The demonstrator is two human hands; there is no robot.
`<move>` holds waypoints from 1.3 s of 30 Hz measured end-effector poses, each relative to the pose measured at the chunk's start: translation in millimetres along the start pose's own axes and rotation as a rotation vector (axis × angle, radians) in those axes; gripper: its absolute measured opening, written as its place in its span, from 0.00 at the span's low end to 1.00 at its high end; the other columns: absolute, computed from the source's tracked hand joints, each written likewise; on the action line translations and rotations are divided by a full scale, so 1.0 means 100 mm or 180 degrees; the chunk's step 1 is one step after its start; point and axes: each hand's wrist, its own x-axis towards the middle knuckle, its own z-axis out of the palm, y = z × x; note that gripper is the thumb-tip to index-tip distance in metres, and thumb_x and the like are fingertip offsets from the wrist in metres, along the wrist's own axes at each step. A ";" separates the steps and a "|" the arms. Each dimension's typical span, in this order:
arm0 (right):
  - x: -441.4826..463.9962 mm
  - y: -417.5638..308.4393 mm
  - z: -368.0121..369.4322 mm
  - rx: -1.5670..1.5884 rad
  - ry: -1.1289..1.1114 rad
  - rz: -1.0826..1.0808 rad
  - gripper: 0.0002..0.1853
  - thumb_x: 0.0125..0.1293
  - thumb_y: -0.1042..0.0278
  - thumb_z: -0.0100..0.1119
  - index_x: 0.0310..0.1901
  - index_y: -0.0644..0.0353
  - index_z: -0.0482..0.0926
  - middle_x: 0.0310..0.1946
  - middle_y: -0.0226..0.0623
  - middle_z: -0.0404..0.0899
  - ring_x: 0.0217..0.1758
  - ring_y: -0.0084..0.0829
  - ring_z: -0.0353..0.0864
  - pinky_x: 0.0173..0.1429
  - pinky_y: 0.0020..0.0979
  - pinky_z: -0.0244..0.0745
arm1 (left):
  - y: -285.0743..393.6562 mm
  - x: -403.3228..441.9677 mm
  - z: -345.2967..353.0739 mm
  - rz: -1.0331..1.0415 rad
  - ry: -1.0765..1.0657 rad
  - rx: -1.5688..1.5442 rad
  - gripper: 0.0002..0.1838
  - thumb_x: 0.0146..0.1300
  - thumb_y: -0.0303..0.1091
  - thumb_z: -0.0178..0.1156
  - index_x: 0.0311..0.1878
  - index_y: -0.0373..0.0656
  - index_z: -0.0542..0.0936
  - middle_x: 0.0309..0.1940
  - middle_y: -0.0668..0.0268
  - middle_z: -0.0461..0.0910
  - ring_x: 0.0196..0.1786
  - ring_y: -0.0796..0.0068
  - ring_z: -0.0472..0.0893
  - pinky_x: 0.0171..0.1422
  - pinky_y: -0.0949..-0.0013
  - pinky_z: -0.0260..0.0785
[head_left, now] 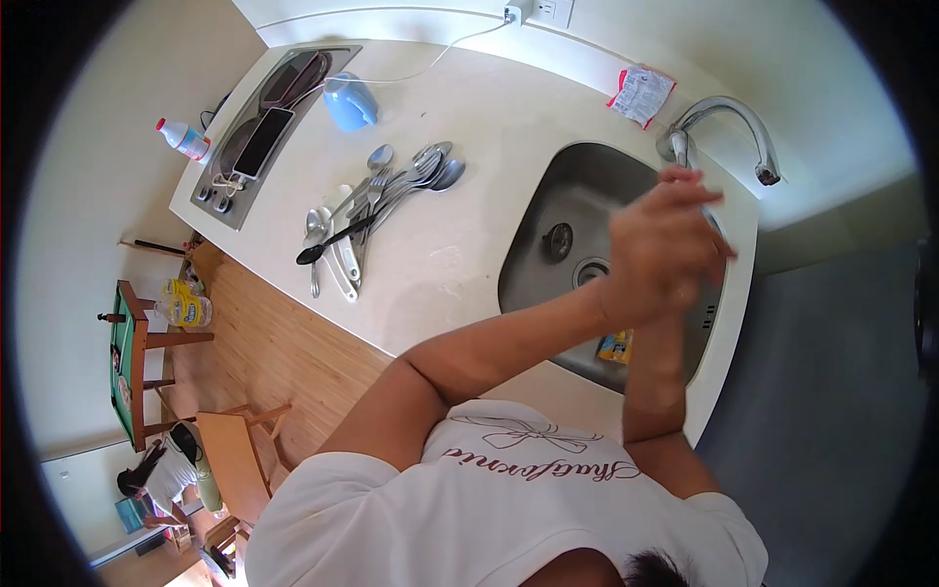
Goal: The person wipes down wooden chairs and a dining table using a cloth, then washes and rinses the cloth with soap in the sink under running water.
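Note:
My left hand (650, 245) and my right hand (719, 245) overlap above the steel sink (533, 254), close to the faucet (748, 122). Both are smeared by motion, and the left mostly covers the right. Their fingers run across each other, so I cannot make out whether anything lies between them. Inside the sink sit a dark round strainer (558, 242), a drain (589, 271) partly behind my left wrist, and a yellow packet (614, 347) below my forearms.
Left of the sink, several spoons and forks (391, 191) lie piled with a black spoon (333, 241) on the counter (460, 293). Behind them stands a blue mug (350, 102). A phone (264, 142) rests on the cooktop (227, 186). A red-and-white packet (643, 95) lies behind the sink. Another person (176, 470) is in the background.

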 end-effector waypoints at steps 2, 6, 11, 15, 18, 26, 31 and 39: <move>-0.07 -0.07 0.02 -0.0252 -0.0223 0.1302 0.17 0.71 0.56 0.45 0.32 0.59 0.75 0.09 0.25 0.60 0.15 0.19 0.63 0.23 0.23 0.64 | 0.12 -0.11 -0.04 0.1078 -0.0474 0.0716 0.05 0.30 0.31 0.57 0.14 0.42 0.76 0.21 0.66 0.72 0.30 0.68 0.74 0.45 0.63 0.70; -0.06 -0.13 0.05 -0.1538 -0.0641 0.3038 0.13 0.70 0.60 0.46 0.39 0.60 0.74 0.07 0.22 0.56 0.10 0.17 0.57 0.16 0.22 0.59 | 0.18 -0.54 -0.13 0.1668 -0.1426 0.1579 0.11 0.24 0.40 0.52 0.15 0.45 0.74 0.21 0.69 0.68 0.30 0.69 0.72 0.40 0.66 0.68; 0.05 -0.02 -0.29 -0.3593 -0.0790 0.2955 0.08 0.67 0.71 0.41 0.38 0.62 0.72 0.05 0.21 0.53 0.06 0.13 0.51 0.11 0.18 0.56 | -0.22 -1.15 -0.26 0.2156 -0.2310 0.1783 0.12 0.25 0.40 0.53 0.15 0.44 0.76 0.22 0.70 0.69 0.30 0.70 0.72 0.46 0.66 0.69; 0.17 0.03 -0.70 -0.3735 -0.1062 0.2878 0.09 0.58 0.80 0.39 0.27 0.62 0.72 0.05 0.24 0.55 0.06 0.15 0.54 0.12 0.20 0.57 | -0.47 -1.47 -0.36 0.2240 -0.2497 0.1852 0.12 0.26 0.41 0.53 0.16 0.44 0.78 0.23 0.70 0.72 0.33 0.69 0.74 0.48 0.66 0.69; 0.17 0.19 -0.88 -0.5323 -0.1385 0.2503 0.10 0.49 0.82 0.36 0.17 0.62 0.68 0.06 0.27 0.59 0.07 0.17 0.59 0.12 0.22 0.58 | -0.63 -1.82 -0.46 0.2497 -0.2854 0.2061 0.14 0.27 0.42 0.54 0.16 0.43 0.79 0.24 0.68 0.74 0.34 0.68 0.76 0.48 0.67 0.68; 0.33 0.28 -1.26 -0.6526 -0.1930 0.1515 0.05 0.45 0.80 0.41 0.18 0.63 0.68 0.08 0.37 0.63 0.10 0.23 0.65 0.16 0.29 0.60 | -0.92 -2.12 -0.50 0.1973 -0.3565 0.2497 0.13 0.34 0.39 0.57 0.21 0.40 0.81 0.24 0.61 0.78 0.33 0.66 0.80 0.41 0.65 0.71; 0.37 0.38 -1.36 -0.7005 -0.2155 0.0779 0.04 0.47 0.76 0.45 0.20 0.63 0.71 0.14 0.44 0.67 0.17 0.32 0.69 0.25 0.36 0.64 | -0.93 -2.02 -0.52 0.2083 -0.3418 0.2772 0.10 0.41 0.36 0.57 0.24 0.41 0.82 0.23 0.60 0.79 0.29 0.66 0.80 0.35 0.63 0.72; 0.42 0.48 -1.52 -0.7459 -0.2048 -0.0229 0.05 0.49 0.73 0.48 0.22 0.61 0.74 0.20 0.46 0.73 0.24 0.42 0.74 0.30 0.39 0.67 | -0.93 -2.00 -0.55 0.1384 -0.4162 0.2897 0.11 0.51 0.36 0.52 0.31 0.42 0.81 0.33 0.59 0.81 0.41 0.62 0.81 0.49 0.62 0.71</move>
